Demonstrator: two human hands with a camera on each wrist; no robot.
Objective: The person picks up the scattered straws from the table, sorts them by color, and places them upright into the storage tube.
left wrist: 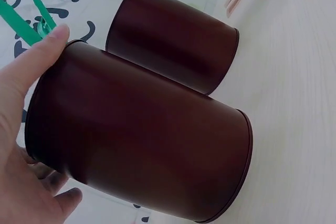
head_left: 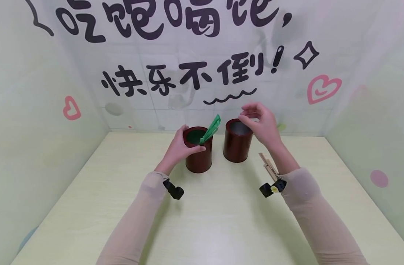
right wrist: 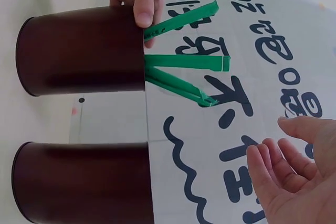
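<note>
Can (head_left: 199,162) of green packets (head_left: 210,131) near worktop's (head_left: 208,224) back edge; left hand (head_left: 182,145) grips it, best kept upright, steady. Right hand (head_left: 263,125) empty, relaxed, near second can (head_left: 235,149).

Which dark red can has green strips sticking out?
The left can, held by the left hand; green strips rise from it, none from the right can.

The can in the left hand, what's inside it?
Green strips lean in the can, their tops poking out. Its side covers their lower ends; I can't make out the bottom.
</note>
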